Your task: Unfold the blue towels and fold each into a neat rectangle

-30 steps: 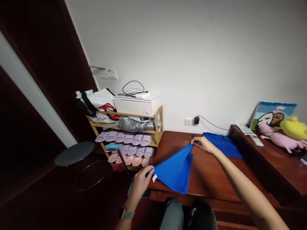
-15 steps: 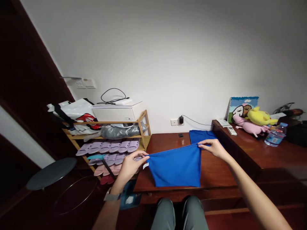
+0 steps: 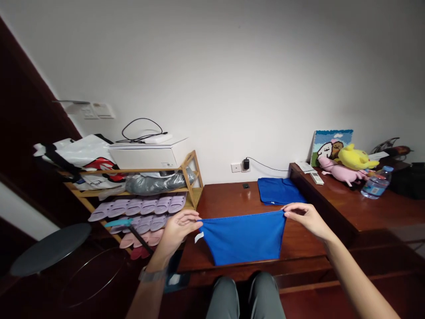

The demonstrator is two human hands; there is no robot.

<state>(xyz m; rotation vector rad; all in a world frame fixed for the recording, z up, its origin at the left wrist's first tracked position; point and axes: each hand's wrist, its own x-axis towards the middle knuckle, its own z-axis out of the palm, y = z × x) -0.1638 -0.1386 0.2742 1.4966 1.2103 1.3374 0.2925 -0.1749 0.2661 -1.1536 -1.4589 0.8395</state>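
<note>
A blue cloth (image 3: 244,239) hangs stretched between my two hands over the front of the brown wooden table (image 3: 229,197). My left hand (image 3: 181,228) pinches its upper left corner, beside a small white tag. The upper right corner is pinched by my right hand (image 3: 305,217). Behind the held cloth, another blue cloth (image 3: 280,190) lies folded on the table, near the raised desk on the right.
On the left stands a wooden rack (image 3: 195,190) with slippers, a white box (image 3: 146,155) and bags. A round stool (image 3: 49,248) is at far left. The right desk (image 3: 358,217) bears plush toys (image 3: 355,157), a remote (image 3: 316,178) and a bottle (image 3: 377,182).
Both hands have lowered slightly and moved a little apart with the held cloth. More of the folded cloth behind shows. The camera view has shifted a little.
</note>
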